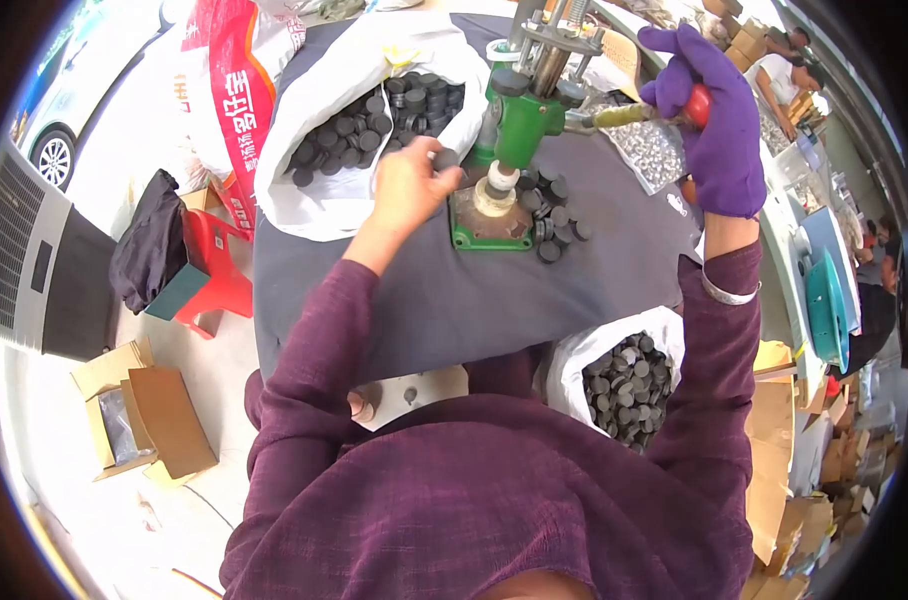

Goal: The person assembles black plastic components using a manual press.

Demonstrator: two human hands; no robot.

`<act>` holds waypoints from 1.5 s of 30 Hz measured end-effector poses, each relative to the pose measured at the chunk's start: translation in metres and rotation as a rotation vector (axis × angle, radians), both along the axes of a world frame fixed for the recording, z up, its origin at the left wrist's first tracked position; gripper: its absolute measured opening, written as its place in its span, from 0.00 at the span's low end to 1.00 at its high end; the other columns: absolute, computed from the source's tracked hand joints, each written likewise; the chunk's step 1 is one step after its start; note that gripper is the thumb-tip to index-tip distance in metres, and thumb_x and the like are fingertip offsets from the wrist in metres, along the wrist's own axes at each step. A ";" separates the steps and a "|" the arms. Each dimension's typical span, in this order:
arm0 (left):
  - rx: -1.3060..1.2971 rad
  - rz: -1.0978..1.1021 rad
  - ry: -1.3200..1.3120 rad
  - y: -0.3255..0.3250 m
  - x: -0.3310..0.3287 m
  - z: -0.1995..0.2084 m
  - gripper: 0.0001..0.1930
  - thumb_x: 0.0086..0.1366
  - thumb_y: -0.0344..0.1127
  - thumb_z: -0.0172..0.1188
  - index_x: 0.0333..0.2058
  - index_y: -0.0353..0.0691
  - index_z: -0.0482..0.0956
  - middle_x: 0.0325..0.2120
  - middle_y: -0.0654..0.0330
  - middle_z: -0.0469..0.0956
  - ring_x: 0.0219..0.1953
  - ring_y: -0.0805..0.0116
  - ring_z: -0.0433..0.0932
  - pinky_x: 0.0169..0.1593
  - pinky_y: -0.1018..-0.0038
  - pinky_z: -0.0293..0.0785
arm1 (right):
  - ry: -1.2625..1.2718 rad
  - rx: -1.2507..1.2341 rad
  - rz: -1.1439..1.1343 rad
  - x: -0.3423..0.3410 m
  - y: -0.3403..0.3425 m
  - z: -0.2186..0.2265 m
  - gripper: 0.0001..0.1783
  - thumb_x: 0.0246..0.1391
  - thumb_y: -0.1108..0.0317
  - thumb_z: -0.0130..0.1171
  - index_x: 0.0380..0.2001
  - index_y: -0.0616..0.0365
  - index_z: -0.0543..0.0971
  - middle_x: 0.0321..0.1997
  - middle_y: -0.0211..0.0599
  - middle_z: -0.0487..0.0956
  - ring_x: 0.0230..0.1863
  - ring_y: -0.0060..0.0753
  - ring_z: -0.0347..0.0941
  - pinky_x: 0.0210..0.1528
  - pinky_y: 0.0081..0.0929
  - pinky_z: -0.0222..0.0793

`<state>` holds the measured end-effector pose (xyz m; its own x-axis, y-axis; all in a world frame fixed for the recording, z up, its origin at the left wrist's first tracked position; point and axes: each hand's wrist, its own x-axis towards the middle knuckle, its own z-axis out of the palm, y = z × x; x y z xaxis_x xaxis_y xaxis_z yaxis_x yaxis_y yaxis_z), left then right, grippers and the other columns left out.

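Note:
My left hand (402,190) is closed, with a small black round disc (445,160) pinched at its fingertips, just left of the press head. The green hand press (519,130) stands on the dark-covered table, a pale round piece (496,184) under its ram. In a purple glove, my right hand (722,130) is wrapped around the red ball knob (697,105) of the press lever (624,116). Beyond my left hand lies a white sack (309,212) holding many black discs. Loose black discs (560,215) are heaped against the right side of the press base (489,238).
A clear bag of small silvery parts (652,157) lies right of the press. Near my right forearm, a second white sack (571,378) holds black discs. A red stool (219,265) and an opened carton (174,420) stand at left. People (779,85) work at far right.

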<state>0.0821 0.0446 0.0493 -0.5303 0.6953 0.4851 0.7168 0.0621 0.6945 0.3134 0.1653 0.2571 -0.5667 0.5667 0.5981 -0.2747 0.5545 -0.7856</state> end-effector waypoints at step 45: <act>0.039 0.440 0.245 -0.014 -0.100 -0.043 0.13 0.50 0.26 0.58 0.37 0.41 0.81 0.32 0.52 0.79 0.35 0.51 0.79 0.40 0.61 0.74 | -0.025 -0.045 0.024 0.012 -0.025 -0.014 0.16 0.61 0.65 0.48 0.35 0.68 0.79 0.24 0.36 0.76 0.20 0.22 0.66 0.30 0.24 0.72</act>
<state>-0.0182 0.0303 0.0067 -0.6363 0.4104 0.6532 0.7708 0.3723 0.5170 0.3251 0.1403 0.2427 -0.5952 0.5787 0.5575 -0.2676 0.5115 -0.8166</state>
